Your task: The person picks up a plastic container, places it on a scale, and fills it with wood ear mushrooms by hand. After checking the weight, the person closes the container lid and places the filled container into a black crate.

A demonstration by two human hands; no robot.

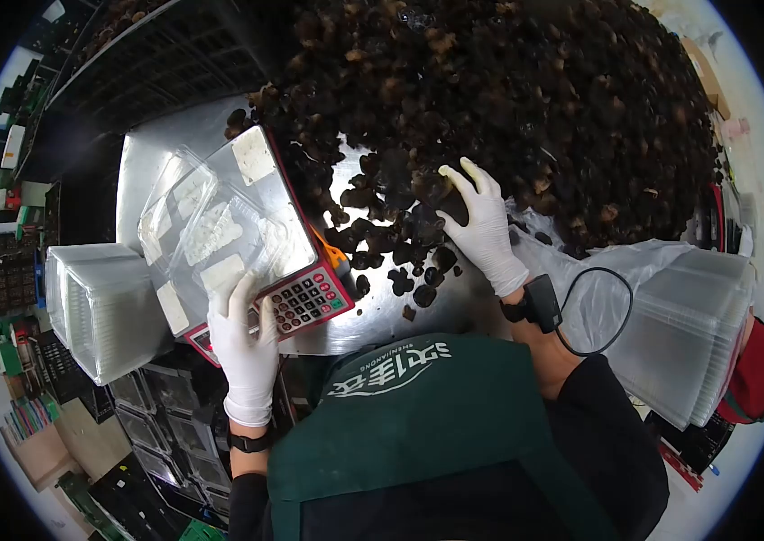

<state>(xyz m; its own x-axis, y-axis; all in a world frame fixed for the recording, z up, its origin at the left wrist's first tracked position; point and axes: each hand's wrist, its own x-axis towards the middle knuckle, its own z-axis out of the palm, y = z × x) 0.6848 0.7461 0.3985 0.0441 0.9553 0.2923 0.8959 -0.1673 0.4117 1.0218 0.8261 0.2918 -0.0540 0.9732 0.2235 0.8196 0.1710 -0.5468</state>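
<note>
My left hand (pixel 243 352), in a white glove, has its fingers at the lower edge of an open clear plastic container (pixel 220 225). The container lies tilted across the metal top of a red scale (pixel 260 158), and my thumb is beside the scale's keypad (pixel 303 302). My right hand (pixel 481 224), also gloved, is curved around a dark fungus piece (pixel 454 206) at the near edge of a large heap of dark fungus (pixel 490 99). Loose pieces (pixel 382 239) are scattered on the metal table (pixel 310 341) between my hands.
Stacked clear containers stand at the left (pixel 107 311) and, partly wrapped in plastic, at the right (pixel 684 329). A black crate (pixel 156 68) is at the back left. An orange object (pixel 334 255) lies beside the scale. A red cap (pixel 756 371) shows at the far right.
</note>
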